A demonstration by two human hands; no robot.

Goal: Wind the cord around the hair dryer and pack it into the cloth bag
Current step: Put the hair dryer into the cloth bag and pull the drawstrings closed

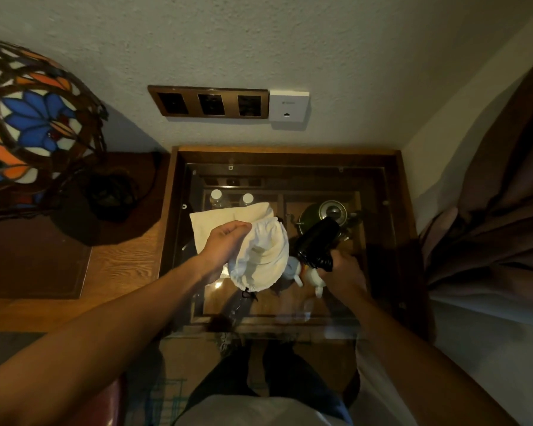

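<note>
A textured pale wall (290, 41) fills the top of the view. Below it stands a glass-topped wooden bench (391, 186), its frame pressed against the wall at the back and nearly meeting a white side wall and a brown curtain (490, 195) on the right, so there is little free room on that side. On the left it butts against a wooden sideboard (120, 265) carrying a stained-glass lamp (34, 118), whose shade overhangs most of that surface. The near edge of the glass faces the person's legs; the open space lies above the glass itself, between the two forearms.

Through the glass a shelf shows two bottles (217, 196), a green kettle (320, 212) and white cups (313, 279).

The white cloth bag (265, 256) is held up over the glass, left of centre, its gathered mouth hanging low with a dark drawstring dangling. The left hand (225, 244) has its grip pinched on the bag's upper edge, fingers curled into the fabric. Just beside the bag, to the right, the black hair dryer (317, 238) tilts with its barrel pointing away; the right hand (343, 272) has its grip wrapped around the handle end. Bag and dryer are close but apart. The cord cannot be made out.

On the wall, a brown socket panel (210, 103) sits beside a white wall box (288, 107); its small marking is too faint to read.
</note>
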